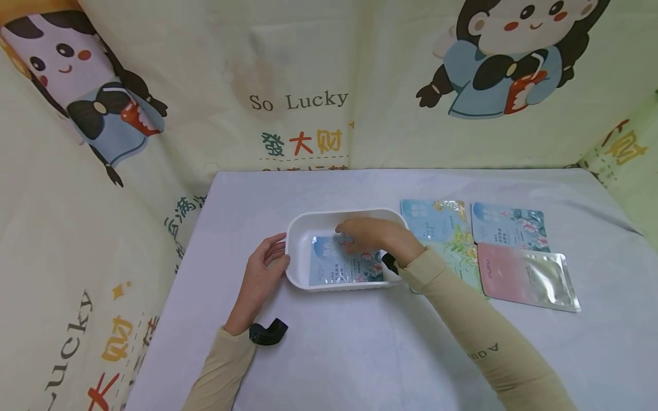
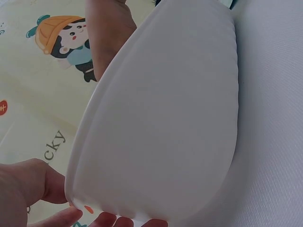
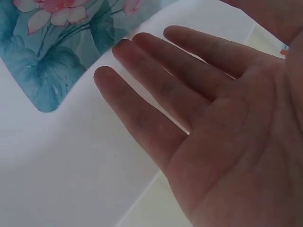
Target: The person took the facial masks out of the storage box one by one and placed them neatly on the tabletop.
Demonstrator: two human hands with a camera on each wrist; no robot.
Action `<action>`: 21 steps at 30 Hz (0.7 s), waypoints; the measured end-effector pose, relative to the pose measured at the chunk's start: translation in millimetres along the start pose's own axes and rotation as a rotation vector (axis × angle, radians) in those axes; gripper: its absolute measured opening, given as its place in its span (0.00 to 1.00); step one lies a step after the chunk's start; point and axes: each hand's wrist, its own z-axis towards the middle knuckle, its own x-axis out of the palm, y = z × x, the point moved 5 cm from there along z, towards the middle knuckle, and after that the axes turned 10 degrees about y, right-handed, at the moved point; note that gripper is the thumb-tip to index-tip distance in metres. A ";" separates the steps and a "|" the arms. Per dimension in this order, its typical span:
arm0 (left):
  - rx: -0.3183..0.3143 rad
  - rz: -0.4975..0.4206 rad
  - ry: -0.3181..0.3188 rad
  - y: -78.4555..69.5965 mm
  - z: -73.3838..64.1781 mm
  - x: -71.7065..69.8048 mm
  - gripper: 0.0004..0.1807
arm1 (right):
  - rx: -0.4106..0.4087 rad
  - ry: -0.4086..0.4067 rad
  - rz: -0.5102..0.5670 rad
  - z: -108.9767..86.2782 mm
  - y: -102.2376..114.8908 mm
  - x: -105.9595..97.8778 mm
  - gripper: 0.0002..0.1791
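Note:
A white plastic tray [image 1: 298, 277] stands on the table, and a flat blue packet with pink flowers [image 1: 334, 265] lies inside it. At the tray's left end, my left hand [image 1: 262, 279] touches the outer wall with its thumb and fingertips; the left wrist view shows those fingers [image 2: 102, 220] along the end. My right hand [image 1: 372, 234] reaches over the tray above the packet, partly covering it. In the right wrist view its fingers [image 3: 151, 99] are extended, holding nothing, with the packet's flowered corner [image 3: 57, 71] beyond them.
Right of the tray lie a blue packet with gold print [image 1: 426, 220], a blue floral packet [image 1: 514, 225], a green leafy packet [image 1: 462, 262] partly behind my right sleeve, and a pink and silver packet [image 1: 529, 277]. A printed cloth [image 1: 298, 57] hangs behind the white-covered table [image 1: 329, 348].

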 end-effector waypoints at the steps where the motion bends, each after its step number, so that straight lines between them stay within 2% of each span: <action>1: 0.002 0.000 0.001 0.4 0.3 0.1 0.26 | 0.002 0.006 -0.003 0.6 -0.2 0.6 0.32; 14: 0.005 0.006 -0.003 2.7 0.8 0.4 0.26 | -0.034 -0.019 -0.083 3.0 2.9 2.8 0.29; 21: 0.002 0.024 -0.016 1.7 0.7 1.2 0.26 | -0.058 -0.046 -0.091 2.8 5.7 1.5 0.27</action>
